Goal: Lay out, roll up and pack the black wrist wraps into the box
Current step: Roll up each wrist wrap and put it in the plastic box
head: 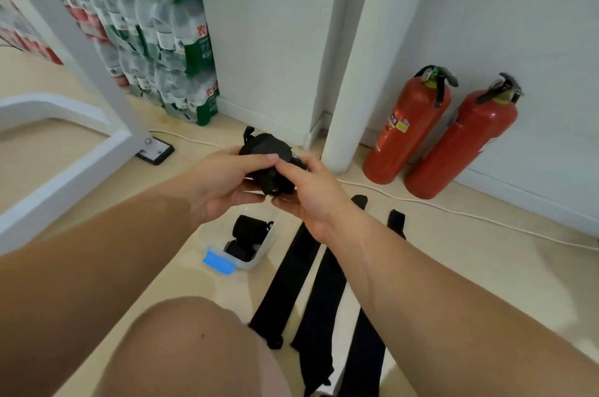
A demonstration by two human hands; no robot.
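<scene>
— Bare knee (194, 348) is filling the bottom of the view, nearest of all. What are the hands doing above it?

— Both are gripping 1 rolled black wrap (270, 148), holding it in the air over the floor (486, 283). The left hand (227, 182) is curling fingers and thumb around the roll's left side. The right hand (311, 198) is pinching its right end, forefinger on top and thumb underneath.

— Where is the box sitting?

— The clear box (259, 262) is sitting on the floor just below the hands, open at the top, with a blue latch (218, 262) hanging at its near end. 2 rolled wraps are lying inside it, 1 at the far end (249, 228) and 1 at the near end (240, 249), close together.

— Are any lying flat?

— 3 long black wraps are lying stretched out side by side on the floor, just right of the box: left (288, 280), middle (319, 315), right (366, 357). The right forearm is covering part of them.

— What is standing behind?

— 2 red fire extinguishers (408, 130) (463, 143) are leaning at the white wall, with a white cable (453, 208) running along the floor before them. Packs of bottled water (162, 40) are standing stacked at the far left.
</scene>
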